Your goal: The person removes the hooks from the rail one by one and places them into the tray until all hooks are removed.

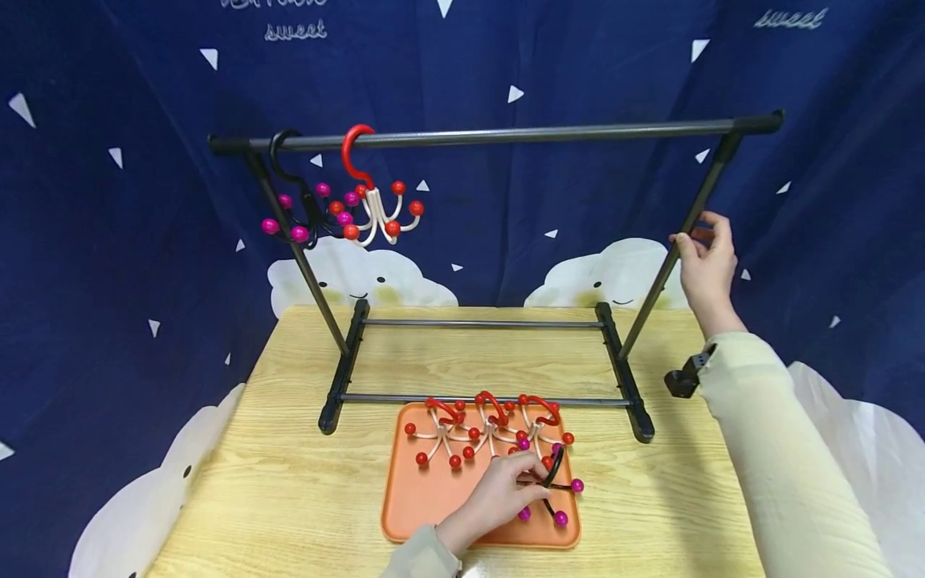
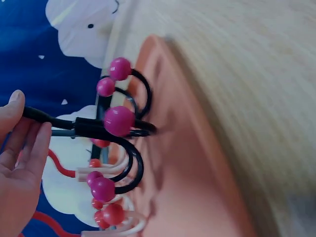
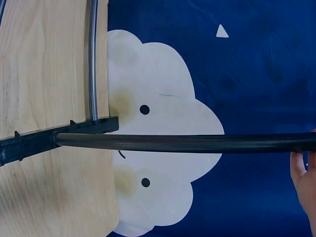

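In the head view my left hand (image 1: pixel 499 491) is over the orange tray (image 1: pixel 422 514). Its thumb and fingers pinch a black claw hanger with magenta ball tips (image 2: pixel 91 127) by the hook end. The left wrist view shows this hanger's curved arms over the tray, close to the rim. Three red-and-white claw hangers (image 1: pixel 442 432) lie in the back of the tray. My right hand (image 1: pixel 710 265) holds the right post (image 1: pixel 659 285) of a dark metal rack, partway up, thumb in front; the right wrist view catches only part of this hand.
From the left end of the rack's top bar (image 1: pixel 506 135) hang a black claw hanger (image 1: pixel 312 210) and a red-and-white one (image 1: pixel 374 207). The rack's black feet (image 1: pixel 627 381) stand on a wooden table (image 1: pixel 275 474). Behind is a blue curtain (image 1: pixel 462 64) with white clouds.
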